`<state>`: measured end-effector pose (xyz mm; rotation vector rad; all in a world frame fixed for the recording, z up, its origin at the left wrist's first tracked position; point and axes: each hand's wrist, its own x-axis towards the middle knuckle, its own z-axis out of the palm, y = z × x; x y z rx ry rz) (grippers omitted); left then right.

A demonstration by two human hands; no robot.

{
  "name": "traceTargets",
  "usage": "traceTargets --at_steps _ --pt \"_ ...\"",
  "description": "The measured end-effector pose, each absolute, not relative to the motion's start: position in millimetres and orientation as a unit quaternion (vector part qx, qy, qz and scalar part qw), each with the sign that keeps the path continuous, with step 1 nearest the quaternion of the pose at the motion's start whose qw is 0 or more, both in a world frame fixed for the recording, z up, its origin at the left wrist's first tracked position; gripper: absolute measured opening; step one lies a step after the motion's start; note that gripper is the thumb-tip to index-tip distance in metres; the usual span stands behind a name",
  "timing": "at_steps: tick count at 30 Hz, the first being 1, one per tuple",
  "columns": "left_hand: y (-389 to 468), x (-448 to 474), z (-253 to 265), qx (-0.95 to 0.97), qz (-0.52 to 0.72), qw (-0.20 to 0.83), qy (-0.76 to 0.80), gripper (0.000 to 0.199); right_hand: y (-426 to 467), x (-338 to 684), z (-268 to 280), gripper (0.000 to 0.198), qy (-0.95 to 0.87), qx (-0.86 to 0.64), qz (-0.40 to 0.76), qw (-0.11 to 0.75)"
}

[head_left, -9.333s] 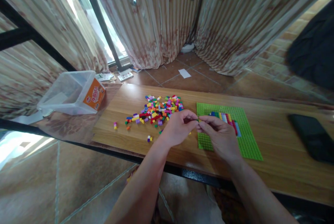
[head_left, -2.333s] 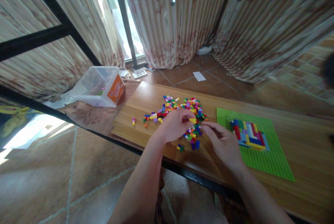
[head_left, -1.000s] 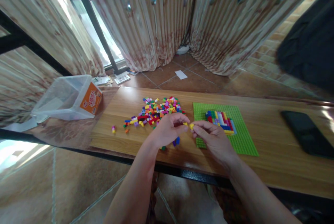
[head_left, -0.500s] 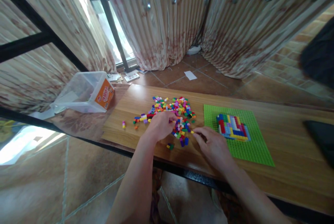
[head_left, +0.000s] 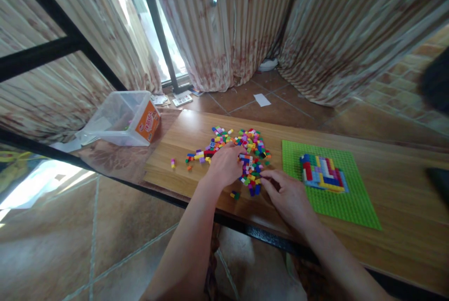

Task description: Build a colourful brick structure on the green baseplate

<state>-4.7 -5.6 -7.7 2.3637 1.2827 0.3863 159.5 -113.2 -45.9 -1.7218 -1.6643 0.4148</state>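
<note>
Loose toy building bricks (head_left: 253, 137) of many colours lie in a pile on the wooden table. My left hand (head_left: 226, 163) reaches over the middle of the pile, palm down. Its fingers are apart among the bricks, and no brick shows in its grasp. At the pile's right edge is my right hand (head_left: 286, 193), with thumb and forefinger brought close together. Whatever lies between those fingertips is too small to make out. To the right, a flat multicoloured brick build (head_left: 322, 172) sits on a green baseplate (head_left: 354, 205).
A clear plastic box (head_left: 119, 138) with an orange label stands beyond the table's left end. A pink-and-yellow brick piece (head_left: 173, 163) lies apart at left, and a few dark bricks (head_left: 235, 195) sit near the front edge. A dark object (head_left: 438, 179) is at far right.
My left hand's fingers have spread and reached farther over the pile. A yellow brick seen at my right fingertips earlier is no longer distinct. The whole view has shifted slightly.
</note>
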Motion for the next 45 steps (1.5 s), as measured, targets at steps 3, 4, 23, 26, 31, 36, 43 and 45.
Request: traceTargets --at_steps 3,4,23,26,31,36,43,45 --pt "-7.3 0.9 -9.4 0.867 0.119 0.193 0.444 0.04 -112.8 160.9 -45.5 0.018 -0.642 -0.662 0.155 0.354" --pt "-7.5 2.0 -9.6 0.872 0.112 0.189 0.437 0.041 -112.7 161.1 -45.1 0.018 -0.644 -0.66 0.154 0.355" --pt "-2.3 -5.7 -9.5 0.86 0.135 0.216 0.441 0.03 -112.2 164.7 -41.9 0.017 -0.613 -0.664 0.174 0.393" --pt "-4.8 -5.2 -7.2 0.875 0.106 0.211 0.424 0.029 -111.5 164.7 -42.6 0.018 -0.615 -0.663 0.172 0.392" --pt "-8.5 -2.6 -4.0 0.889 0.067 0.209 0.401 0.019 -111.2 165.1 -43.5 0.018 -0.62 -0.658 0.174 0.391" --pt "-6.8 -4.3 -7.1 0.888 0.077 0.212 0.4 0.019 -111.3 165.0 -43.0 0.018 -0.616 -0.655 0.18 0.4" --pt "-7.3 -3.6 0.8 0.876 0.192 0.284 0.34 0.022 -107.5 160.6 -35.1 0.026 -0.496 -0.663 0.285 0.484" --pt "-10.9 1.6 3.8 0.866 0.22 0.309 0.326 0.023 -106.0 159.0 -32.1 0.03 -0.453 -0.642 0.343 0.514"
